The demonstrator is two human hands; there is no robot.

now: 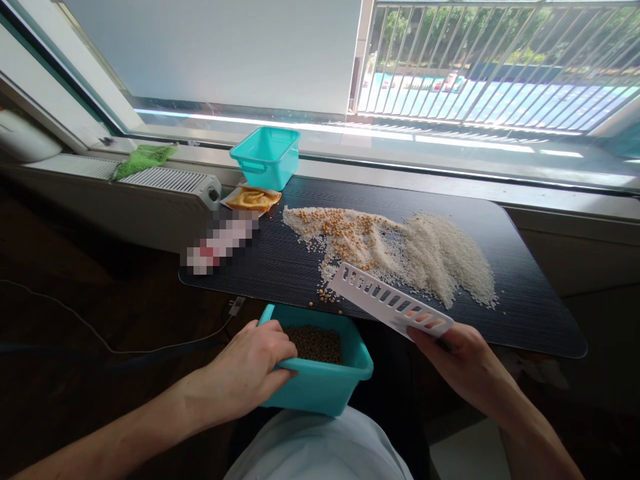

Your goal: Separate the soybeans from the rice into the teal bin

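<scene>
My left hand [267, 357] grips the left rim of a turquoise plastic bin [320, 383], held just below the table's near edge. Round tan dried peas [317, 345] cover its bottom. In my right hand [457, 343] is a flat white plastic strip with a row of slots [385, 300], its far end at the near side of the grain. White rice [443, 253] lies spread over the dark table [520, 293]. Yellow peas [345, 230] are mixed into the left part of the rice, and a few loose ones sit near the table's edge above the bin.
Another turquoise bin [265, 157] stands at the back left by the window sill. Before it lies an opened yellow-orange packet [253, 198], with a blurred-out item nearby. A green cloth [145, 160] rests on the radiator [173, 180]. A white cable [150, 350] runs at left.
</scene>
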